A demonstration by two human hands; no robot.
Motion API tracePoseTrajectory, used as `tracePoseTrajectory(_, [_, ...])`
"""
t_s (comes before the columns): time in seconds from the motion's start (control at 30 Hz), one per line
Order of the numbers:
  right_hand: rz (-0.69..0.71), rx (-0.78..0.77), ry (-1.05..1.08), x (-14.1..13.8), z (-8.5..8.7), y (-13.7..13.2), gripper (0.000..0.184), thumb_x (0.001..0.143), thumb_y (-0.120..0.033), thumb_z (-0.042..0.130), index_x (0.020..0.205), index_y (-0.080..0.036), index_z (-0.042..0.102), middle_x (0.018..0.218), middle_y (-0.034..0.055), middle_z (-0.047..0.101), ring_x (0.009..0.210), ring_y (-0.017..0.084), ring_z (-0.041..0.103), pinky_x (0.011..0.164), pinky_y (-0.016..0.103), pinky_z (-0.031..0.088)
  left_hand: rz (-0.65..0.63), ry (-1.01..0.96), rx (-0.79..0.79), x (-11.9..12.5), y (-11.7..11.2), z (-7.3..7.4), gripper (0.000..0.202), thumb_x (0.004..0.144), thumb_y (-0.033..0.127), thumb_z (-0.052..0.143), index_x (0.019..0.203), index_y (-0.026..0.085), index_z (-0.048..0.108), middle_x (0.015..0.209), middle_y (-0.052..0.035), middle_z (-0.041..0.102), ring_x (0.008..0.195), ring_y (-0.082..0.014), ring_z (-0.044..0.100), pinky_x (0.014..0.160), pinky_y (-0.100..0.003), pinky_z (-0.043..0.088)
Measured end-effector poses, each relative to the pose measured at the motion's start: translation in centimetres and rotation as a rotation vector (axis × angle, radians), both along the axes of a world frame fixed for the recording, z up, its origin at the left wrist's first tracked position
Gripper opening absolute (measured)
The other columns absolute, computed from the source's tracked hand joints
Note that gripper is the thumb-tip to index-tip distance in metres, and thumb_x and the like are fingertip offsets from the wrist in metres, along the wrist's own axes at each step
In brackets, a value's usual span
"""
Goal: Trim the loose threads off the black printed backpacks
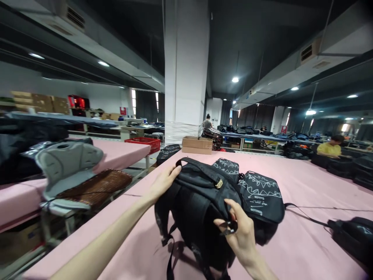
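Note:
A black backpack [192,210] stands on the pink table in front of me, its straps hanging down toward me. My left hand [169,178] grips its upper left edge, close to the top carry handle [201,167]. A gold-coloured tag [219,183] shows on the top. Over the bag's right side is my right hand [240,227], fingers curled round a small dark tool [229,228] that looks like thread snips. Just behind lie a black bag with white line drawings and lettering [262,194] and another with a similar pattern [226,167].
The pink table [303,237] carries a cardboard box [197,145] by the white pillar [186,70]. Another black bag [354,233] lies right, its strap stretching leftward. A grey chair [68,163] and red crate [142,144] are left. A person in yellow [329,149] sits far right.

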State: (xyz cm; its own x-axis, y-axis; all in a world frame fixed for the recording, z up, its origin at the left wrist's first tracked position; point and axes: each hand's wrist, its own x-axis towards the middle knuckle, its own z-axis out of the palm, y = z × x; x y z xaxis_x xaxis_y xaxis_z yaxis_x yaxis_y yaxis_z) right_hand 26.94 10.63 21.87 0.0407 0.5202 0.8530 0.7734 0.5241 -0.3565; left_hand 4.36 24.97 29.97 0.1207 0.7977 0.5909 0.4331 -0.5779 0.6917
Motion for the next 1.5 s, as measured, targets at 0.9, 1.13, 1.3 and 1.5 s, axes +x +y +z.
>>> tracePoseTrajectory(0.9, [-0.201, -0.042, -0.612, -2.2, 7.9, -2.5, 0.01, 0.081, -0.03, 0.056, 0.079, -0.019, 0.056, 0.068, 0.0007, 0.055, 0.05, 0.012, 0.05, 0.046, 0.024, 0.029, -0.295, 0.102, -0.03, 6.0, -7.3, 0.2, 0.022, 0.079, 0.037, 0.047, 0.081, 0.021, 0.061, 0.099, -0.0041, 0.058, 0.102, -0.0251, 0.043, 0.091, -0.044, 0.032])
tracePoseTrajectory(1.13, [-0.158, -0.071, -0.165, 0.1, 5.9, -3.2, 0.013, 0.088, -0.027, 0.046, 0.079, -0.019, 0.049, 0.063, -0.0019, 0.052, 0.052, 0.009, 0.049, 0.051, 0.019, 0.034, -0.157, 0.116, 0.051, 7.8, -8.3, -0.4, 0.022, 0.077, 0.042, 0.054, 0.083, 0.021, 0.055, 0.097, -0.0035, 0.057, 0.1, -0.0265, 0.043, 0.086, -0.046, 0.03])
tracePoseTrajectory(1.3, [-0.179, -0.111, -0.106, 1.2, 6.0, -4.7, 0.022, 0.087, -0.027, 0.045, 0.066, -0.019, 0.044, 0.06, -0.0018, 0.051, 0.052, 0.01, 0.047, 0.051, 0.02, 0.033, -0.14, 0.132, 0.2, 9.5, -9.7, -0.9, 0.024, 0.076, 0.041, 0.06, 0.087, 0.021, 0.054, 0.093, -0.0024, 0.057, 0.097, -0.0248, 0.045, 0.084, -0.041, 0.031])
tracePoseTrajectory(1.5, [-0.333, -0.008, -0.136, 4.0, 5.7, -6.5, 0.013, 0.082, -0.017, 0.047, 0.069, -0.019, 0.045, 0.061, -0.0014, 0.054, 0.053, 0.01, 0.05, 0.052, 0.022, 0.033, -0.153, 0.145, 0.295, 11.3, -11.5, -0.9, 0.021, 0.079, 0.038, 0.058, 0.083, 0.019, 0.052, 0.098, -0.0033, 0.057, 0.096, -0.0234, 0.048, 0.084, -0.04, 0.032])
